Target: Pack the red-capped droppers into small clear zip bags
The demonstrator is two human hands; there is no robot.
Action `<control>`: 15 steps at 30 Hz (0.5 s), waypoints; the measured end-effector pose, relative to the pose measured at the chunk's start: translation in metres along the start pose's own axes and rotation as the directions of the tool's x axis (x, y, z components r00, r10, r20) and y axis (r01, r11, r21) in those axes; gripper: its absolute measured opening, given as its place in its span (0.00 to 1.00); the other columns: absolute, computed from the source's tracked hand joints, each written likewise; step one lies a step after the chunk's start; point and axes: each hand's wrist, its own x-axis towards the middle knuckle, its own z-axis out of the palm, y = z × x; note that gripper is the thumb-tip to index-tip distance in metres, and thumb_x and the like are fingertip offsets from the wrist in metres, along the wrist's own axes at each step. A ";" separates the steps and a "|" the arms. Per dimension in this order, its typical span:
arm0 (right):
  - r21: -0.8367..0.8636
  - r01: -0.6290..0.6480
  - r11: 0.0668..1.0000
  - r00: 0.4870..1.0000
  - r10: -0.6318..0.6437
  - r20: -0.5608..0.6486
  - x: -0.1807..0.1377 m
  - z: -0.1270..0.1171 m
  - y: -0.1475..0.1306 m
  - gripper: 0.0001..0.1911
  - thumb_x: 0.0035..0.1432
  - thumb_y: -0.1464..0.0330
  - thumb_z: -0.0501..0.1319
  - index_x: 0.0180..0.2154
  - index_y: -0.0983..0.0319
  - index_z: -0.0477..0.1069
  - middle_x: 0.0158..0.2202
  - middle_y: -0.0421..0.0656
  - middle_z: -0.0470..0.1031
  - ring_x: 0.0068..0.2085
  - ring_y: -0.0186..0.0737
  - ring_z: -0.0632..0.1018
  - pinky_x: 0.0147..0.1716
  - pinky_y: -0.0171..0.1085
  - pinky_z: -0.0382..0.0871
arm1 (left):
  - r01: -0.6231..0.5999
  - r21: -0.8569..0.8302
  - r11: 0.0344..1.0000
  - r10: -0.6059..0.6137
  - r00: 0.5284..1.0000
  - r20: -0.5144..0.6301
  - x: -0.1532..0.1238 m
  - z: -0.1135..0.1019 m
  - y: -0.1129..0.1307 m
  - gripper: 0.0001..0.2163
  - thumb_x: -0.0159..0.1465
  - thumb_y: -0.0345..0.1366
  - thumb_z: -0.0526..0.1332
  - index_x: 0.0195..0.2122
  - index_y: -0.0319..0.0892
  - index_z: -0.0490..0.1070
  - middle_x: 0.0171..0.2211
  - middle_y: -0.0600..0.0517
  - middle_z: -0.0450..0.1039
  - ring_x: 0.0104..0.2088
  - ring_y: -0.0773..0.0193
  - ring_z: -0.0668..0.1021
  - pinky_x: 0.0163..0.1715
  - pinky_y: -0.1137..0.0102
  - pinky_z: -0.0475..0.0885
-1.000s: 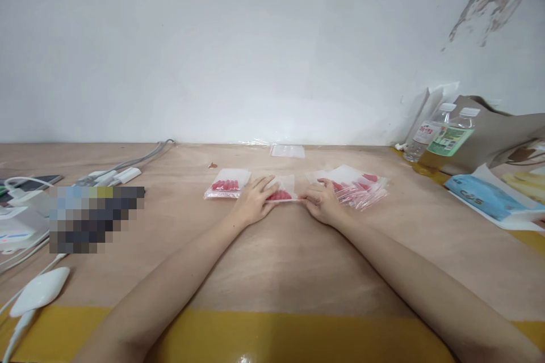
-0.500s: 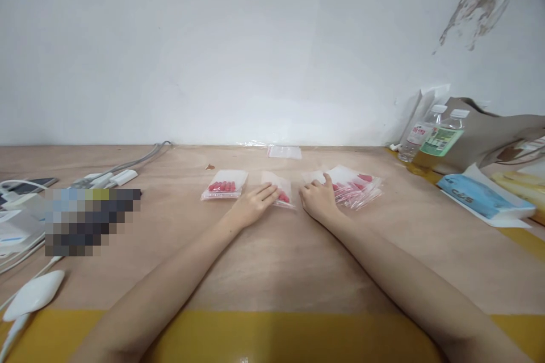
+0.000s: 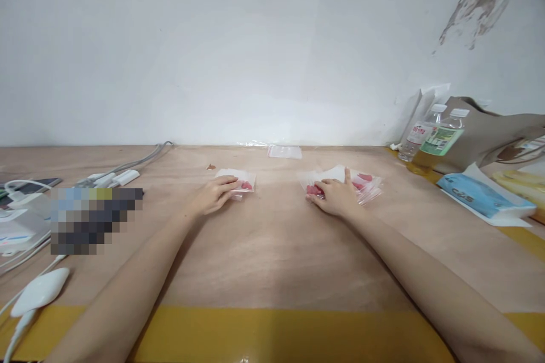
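Observation:
My left hand lies on a small clear bag of red pieces on the left, its fingers bent over the bag and pressing it to the wooden table. My right hand rests on a fanned pile of similar clear bags with red pieces on the right, fingertips at the pile's near-left corner, index finger stretched out. An empty clear bag lies flat near the wall behind them.
Two plastic bottles, a brown paper bag and a blue packet stand at the right. Cables, chargers and a white device lie at the left. Yellow tape runs along the near edge.
My left hand slid the middle bag leftwards onto the bag lying at the left. My right hand let go of it and moved right onto the pile.

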 end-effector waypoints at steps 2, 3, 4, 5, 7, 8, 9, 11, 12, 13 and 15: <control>0.031 0.046 0.998 0.999 -0.046 -0.009 0.000 0.002 -0.009 0.26 0.55 0.49 0.47 0.41 0.60 0.70 0.38 0.47 0.74 0.41 0.47 0.73 0.54 0.58 0.29 | -0.021 0.026 0.999 0.018 0.996 0.087 0.005 -0.004 0.008 0.17 0.65 0.41 0.46 0.52 0.45 0.64 0.50 0.47 0.66 0.50 0.58 0.69 0.50 0.63 0.64; 0.050 0.067 0.997 0.998 -0.067 -0.008 0.000 0.003 -0.014 0.26 0.55 0.49 0.46 0.42 0.60 0.70 0.39 0.47 0.74 0.42 0.47 0.73 0.54 0.58 0.28 | -0.027 0.054 0.998 0.021 0.993 0.114 0.007 -0.005 0.013 0.18 0.64 0.43 0.48 0.53 0.45 0.64 0.50 0.47 0.66 0.51 0.56 0.68 0.51 0.60 0.62; 0.070 0.088 0.994 0.996 -0.087 -0.007 0.001 0.004 -0.020 0.27 0.55 0.48 0.46 0.44 0.60 0.69 0.40 0.48 0.74 0.43 0.47 0.73 0.54 0.58 0.28 | -0.032 0.087 0.996 0.021 0.992 0.123 0.010 -0.007 0.018 0.20 0.63 0.46 0.50 0.53 0.46 0.63 0.51 0.46 0.66 0.52 0.54 0.67 0.51 0.58 0.60; 0.092 0.108 0.990 0.994 -0.108 -0.004 0.002 0.005 -0.027 0.29 0.55 0.47 0.46 0.46 0.60 0.68 0.42 0.48 0.73 0.45 0.47 0.72 0.55 0.58 0.28 | -0.033 0.121 0.992 0.020 0.994 0.112 0.013 -0.007 0.024 0.22 0.61 0.49 0.52 0.53 0.46 0.63 0.51 0.46 0.65 0.53 0.51 0.65 0.52 0.55 0.57; 0.140 0.144 0.980 0.989 -0.146 0.003 0.004 0.007 -0.040 0.31 0.54 0.47 0.46 0.50 0.60 0.65 0.46 0.49 0.71 0.48 0.48 0.70 0.55 0.58 0.27 | -0.028 0.173 0.985 0.014 0.997 0.080 0.019 -0.006 0.035 0.25 0.58 0.53 0.54 0.53 0.47 0.63 0.52 0.46 0.64 0.54 0.48 0.62 0.53 0.52 0.53; 0.167 0.162 0.973 0.986 -0.166 0.009 0.005 0.008 -0.046 0.31 0.55 0.47 0.45 0.51 0.60 0.63 0.48 0.50 0.70 0.50 0.48 0.69 0.55 0.58 0.28 | -0.013 0.191 0.982 -0.002 0.997 0.076 0.021 -0.004 0.039 0.25 0.58 0.53 0.54 0.53 0.48 0.62 0.53 0.46 0.63 0.54 0.48 0.62 0.52 0.52 0.54; 0.197 0.175 0.965 0.983 -0.181 0.016 0.006 0.008 -0.051 0.31 0.55 0.47 0.45 0.53 0.60 0.61 0.50 0.50 0.69 0.51 0.48 0.68 0.55 0.58 0.28 | 0.002 0.202 0.979 -0.020 0.996 0.088 0.022 -0.002 0.042 0.24 0.59 0.53 0.53 0.53 0.49 0.63 0.52 0.47 0.63 0.53 0.49 0.63 0.51 0.53 0.55; 0.257 0.179 0.950 0.981 -0.193 0.030 0.008 0.009 -0.057 0.32 0.56 0.48 0.45 0.56 0.60 0.57 0.53 0.50 0.65 0.53 0.49 0.66 0.55 0.59 0.30 | 0.026 0.211 0.977 -0.055 0.990 0.131 0.021 0.002 0.044 0.21 0.61 0.51 0.51 0.52 0.50 0.64 0.50 0.48 0.66 0.51 0.50 0.65 0.47 0.56 0.59; 0.284 0.179 0.942 0.980 -0.195 0.029 0.008 0.009 -0.057 0.33 0.56 0.49 0.46 0.57 0.60 0.55 0.55 0.51 0.63 0.54 0.49 0.65 0.55 0.59 0.31 | 0.034 0.208 0.978 -0.067 0.986 0.153 0.020 0.003 0.042 0.19 0.61 0.50 0.51 0.51 0.51 0.65 0.48 0.48 0.67 0.50 0.51 0.66 0.45 0.57 0.61; 0.310 0.185 0.933 0.979 -0.202 0.023 0.008 0.009 -0.056 0.33 0.55 0.49 0.47 0.58 0.60 0.53 0.56 0.51 0.62 0.54 0.49 0.64 0.55 0.59 0.34 | 0.042 0.203 0.978 -0.077 0.983 0.167 0.018 0.003 0.040 0.19 0.62 0.50 0.50 0.50 0.51 0.65 0.46 0.49 0.68 0.49 0.51 0.66 0.44 0.57 0.62; 0.353 0.215 0.911 0.974 -0.227 -0.007 0.007 0.009 -0.049 0.32 0.55 0.52 0.50 0.58 0.59 0.53 0.56 0.50 0.60 0.55 0.48 0.63 0.55 0.57 0.40 | 0.062 0.207 0.976 -0.094 0.985 0.147 0.013 0.000 0.036 0.19 0.61 0.50 0.51 0.48 0.50 0.67 0.45 0.48 0.69 0.48 0.49 0.67 0.45 0.53 0.61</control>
